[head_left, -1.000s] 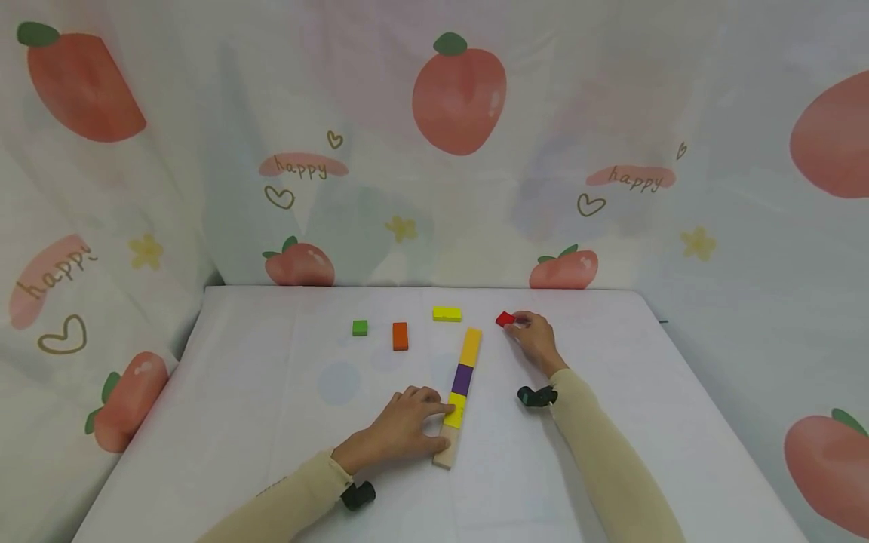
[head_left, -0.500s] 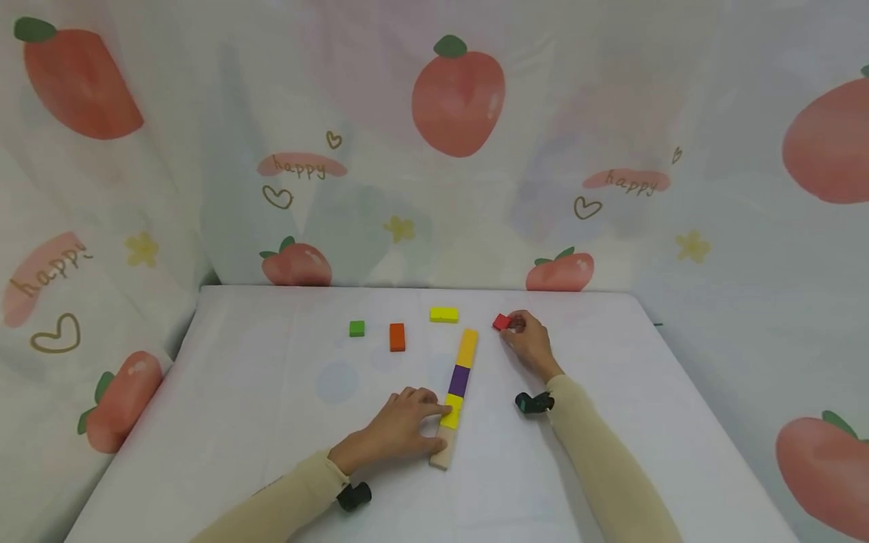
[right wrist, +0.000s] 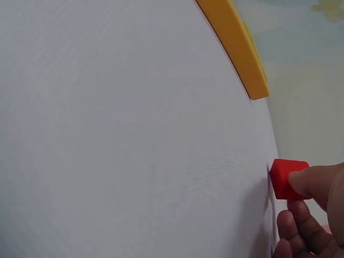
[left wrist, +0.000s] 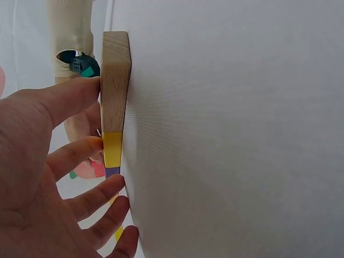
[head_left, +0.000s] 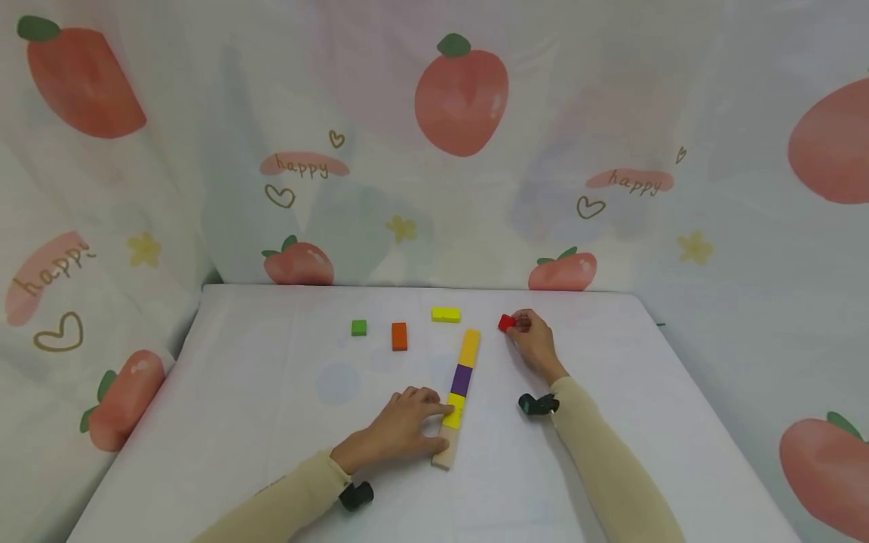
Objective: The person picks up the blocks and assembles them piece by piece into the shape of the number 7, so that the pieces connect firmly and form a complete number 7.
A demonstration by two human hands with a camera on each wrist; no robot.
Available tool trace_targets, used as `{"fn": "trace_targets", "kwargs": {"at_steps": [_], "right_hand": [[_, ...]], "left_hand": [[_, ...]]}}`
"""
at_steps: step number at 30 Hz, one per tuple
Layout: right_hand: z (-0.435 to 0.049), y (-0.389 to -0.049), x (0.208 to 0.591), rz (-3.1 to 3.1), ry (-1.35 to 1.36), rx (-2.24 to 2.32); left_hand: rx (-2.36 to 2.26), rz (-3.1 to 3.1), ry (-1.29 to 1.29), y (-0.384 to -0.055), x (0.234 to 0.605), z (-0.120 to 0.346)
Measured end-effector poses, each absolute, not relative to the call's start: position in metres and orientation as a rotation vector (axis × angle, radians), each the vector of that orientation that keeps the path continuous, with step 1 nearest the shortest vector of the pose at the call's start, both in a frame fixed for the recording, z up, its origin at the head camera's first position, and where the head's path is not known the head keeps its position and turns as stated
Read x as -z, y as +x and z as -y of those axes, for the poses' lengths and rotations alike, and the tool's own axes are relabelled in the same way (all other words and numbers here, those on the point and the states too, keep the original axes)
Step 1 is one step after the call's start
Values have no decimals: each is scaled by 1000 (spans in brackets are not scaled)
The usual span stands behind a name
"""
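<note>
My right hand [head_left: 535, 341] pinches a small red block [head_left: 505, 323] between thumb and fingers near the back of the table. In the right wrist view the thumb presses on that red block's face. My left hand [head_left: 394, 427] rests beside a slanted row of blocks, fingers mostly straight. Its thumb touches the bare wood block [left wrist: 115, 91] at the near end, and the index fingertip is on the yellow block [left wrist: 112, 150]. Beyond these in the row come a purple block [head_left: 461, 380] and an orange-yellow block [head_left: 470, 348].
Behind the row lie a separate yellow block [head_left: 446, 315], an orange block [head_left: 399, 337] and a green block [head_left: 359, 328]. All lie on a white table [head_left: 271, 392]. A printed cloth [head_left: 380, 105] hangs around the back and sides.
The red block has turned a little in my right hand, near the same spot. My left hand and the row keep their places.
</note>
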State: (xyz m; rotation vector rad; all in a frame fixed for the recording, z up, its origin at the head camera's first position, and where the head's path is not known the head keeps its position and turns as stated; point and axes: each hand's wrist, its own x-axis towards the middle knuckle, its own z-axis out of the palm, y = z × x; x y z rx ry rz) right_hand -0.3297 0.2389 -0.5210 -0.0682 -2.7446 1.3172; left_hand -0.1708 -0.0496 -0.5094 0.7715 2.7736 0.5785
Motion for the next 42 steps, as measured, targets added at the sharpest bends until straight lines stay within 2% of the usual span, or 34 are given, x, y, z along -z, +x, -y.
{"fn": "trace_targets", "kwargs": {"at_steps": [15, 42], "right_hand": [[-227, -328, 511, 2728, -121, -1463], [-217, -329, 506, 2757, -44, -1480]], "left_hand": [[-577, -2775, 764, -170, 508, 50], [-573, -2775, 746, -171, 508, 48]]}}
